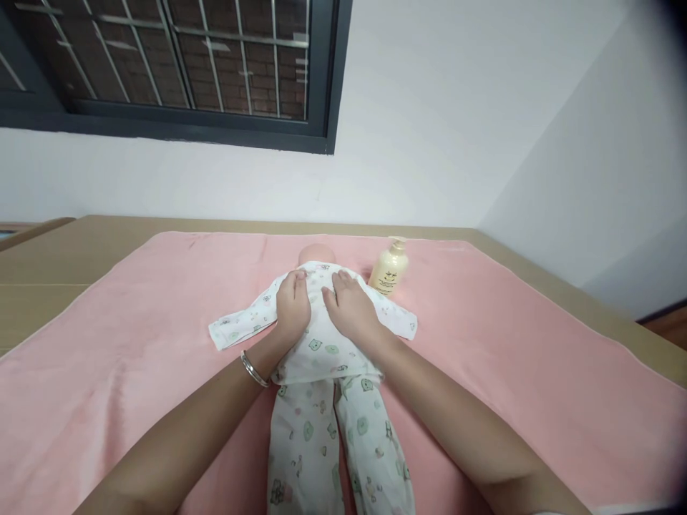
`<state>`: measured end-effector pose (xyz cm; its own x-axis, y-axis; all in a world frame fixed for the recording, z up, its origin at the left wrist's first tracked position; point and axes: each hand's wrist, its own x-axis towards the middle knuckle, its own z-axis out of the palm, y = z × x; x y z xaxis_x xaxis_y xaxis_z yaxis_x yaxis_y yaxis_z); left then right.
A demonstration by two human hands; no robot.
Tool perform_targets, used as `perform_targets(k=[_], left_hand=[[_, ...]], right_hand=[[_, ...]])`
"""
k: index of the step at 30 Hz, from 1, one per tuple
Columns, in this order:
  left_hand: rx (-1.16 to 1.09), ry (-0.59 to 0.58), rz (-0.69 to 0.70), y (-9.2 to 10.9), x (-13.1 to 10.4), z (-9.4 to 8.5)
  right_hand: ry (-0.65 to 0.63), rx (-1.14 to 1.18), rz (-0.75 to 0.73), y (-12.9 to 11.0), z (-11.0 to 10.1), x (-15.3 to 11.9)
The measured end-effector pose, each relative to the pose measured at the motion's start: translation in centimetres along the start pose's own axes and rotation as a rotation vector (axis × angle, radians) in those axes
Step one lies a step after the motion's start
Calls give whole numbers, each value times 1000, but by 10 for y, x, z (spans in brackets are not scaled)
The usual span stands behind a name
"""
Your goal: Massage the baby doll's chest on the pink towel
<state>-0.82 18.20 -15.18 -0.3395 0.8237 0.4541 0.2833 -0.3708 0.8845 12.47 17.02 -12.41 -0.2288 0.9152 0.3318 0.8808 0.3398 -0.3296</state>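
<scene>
A doll in white pyjamas printed with small green and pink figures lies stretched out, its smooth bald head [316, 252] at the far end. My left hand [293, 306] rests on the left side of the pyjama top [327, 350], its fingers partly foreshortened, with a silver bangle [254, 369] on the wrist. On the right side of the top, my right hand [351, 304] lies palm down, thumb apart from the fingers. Both sleeves spread outward. The pyjama trousers [305, 443] extend toward me between my forearms. No face shows on the doll's head.
A pink sheet [177, 372] lies beneath the doll, over a tan surface [123, 227]. A cream pump bottle [389, 267] stands just beyond the right sleeve. Behind are a white wall [418, 129] and a dark-framed window [322, 86] with metal bars.
</scene>
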Motion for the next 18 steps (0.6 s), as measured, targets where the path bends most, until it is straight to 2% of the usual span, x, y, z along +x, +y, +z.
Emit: perform_targets(k=[3, 6, 9, 12, 18], left_hand=[[21, -9, -2, -2, 1, 0], [73, -33, -22, -3, 1, -1], [188, -83, 8, -2, 0, -1], [318, -110, 84, 0, -1, 0], [476, -175, 125, 0, 3, 0]], right_hand=[[-22, -22, -165, -12, -2, -10], [-91, 50, -306, -8, -4, -7], [-118, 110, -199, 8, -5, 7], [-93, 89, -69, 17, -5, 14], [-40, -95, -18, -8, -14, -3]])
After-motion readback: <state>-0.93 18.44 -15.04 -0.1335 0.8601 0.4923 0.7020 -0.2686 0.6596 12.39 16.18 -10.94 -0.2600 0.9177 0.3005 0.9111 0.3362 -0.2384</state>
